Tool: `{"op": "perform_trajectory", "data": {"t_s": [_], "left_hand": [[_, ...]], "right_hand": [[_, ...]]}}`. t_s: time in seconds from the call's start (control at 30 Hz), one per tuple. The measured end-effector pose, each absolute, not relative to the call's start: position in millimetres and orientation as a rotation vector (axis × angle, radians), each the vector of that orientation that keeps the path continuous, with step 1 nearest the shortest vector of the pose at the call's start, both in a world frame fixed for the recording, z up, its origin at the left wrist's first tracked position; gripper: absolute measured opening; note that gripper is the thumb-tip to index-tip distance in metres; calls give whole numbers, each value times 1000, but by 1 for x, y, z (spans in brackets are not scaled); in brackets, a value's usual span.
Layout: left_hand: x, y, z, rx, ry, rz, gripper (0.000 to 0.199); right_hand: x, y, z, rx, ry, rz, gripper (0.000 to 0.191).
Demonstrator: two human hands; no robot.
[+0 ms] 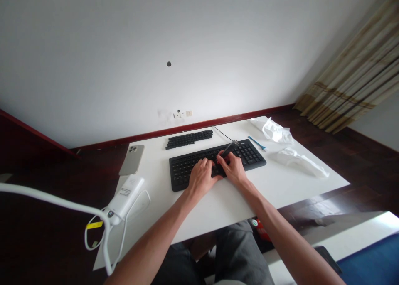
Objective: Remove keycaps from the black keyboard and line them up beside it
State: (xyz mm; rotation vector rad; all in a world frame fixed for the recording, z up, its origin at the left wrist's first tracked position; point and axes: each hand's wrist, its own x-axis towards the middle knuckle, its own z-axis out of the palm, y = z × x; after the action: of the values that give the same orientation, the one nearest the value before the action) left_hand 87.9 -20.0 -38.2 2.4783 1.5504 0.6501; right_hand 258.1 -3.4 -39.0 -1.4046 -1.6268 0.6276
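A black keyboard (181, 168) lies across the middle of the white table, slightly tilted in view. My left hand (201, 175) rests on its lower middle part, fingers over the keys and thumb stretched out to the right. Just beside it, my right hand (231, 166) is closed around a slim dark tool with a greyish tip (229, 148), held slanting over the keyboard. The tip points away from me; its exact kind is unclear. Behind the keyboard sits a block of loose black keycaps (190, 139) laid out in rows.
A blue slim tool (257, 143) and crumpled white plastic bags (276, 132) lie at the right. At the left are a phone (132, 160) and a white device with a cable (126, 197). A thick white cord (56, 200) crosses the lower left. A wall stands behind the table (224, 206).
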Motion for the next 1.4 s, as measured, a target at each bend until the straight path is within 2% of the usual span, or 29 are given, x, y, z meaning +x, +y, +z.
{"op": "perform_trajectory", "data": {"t_s": [0.47,0.77,0.9,1.4], "left_hand": [[89,-21,-41,2455,1577,655,38],[87,-21,-40,2430,1586,696,43],[87,-21,-41,2435,1577,711,48],[86,-20,-38,2431,1541,671,45]], "right_hand": [[259,-3,-39,-1369,-1679,662,33],[260,-5,-35,-1329,-1708,735,43],[261,-5,-34,-1313,-1712,754,44],[261,-6,-38,-1370,-1616,776,42]]}}
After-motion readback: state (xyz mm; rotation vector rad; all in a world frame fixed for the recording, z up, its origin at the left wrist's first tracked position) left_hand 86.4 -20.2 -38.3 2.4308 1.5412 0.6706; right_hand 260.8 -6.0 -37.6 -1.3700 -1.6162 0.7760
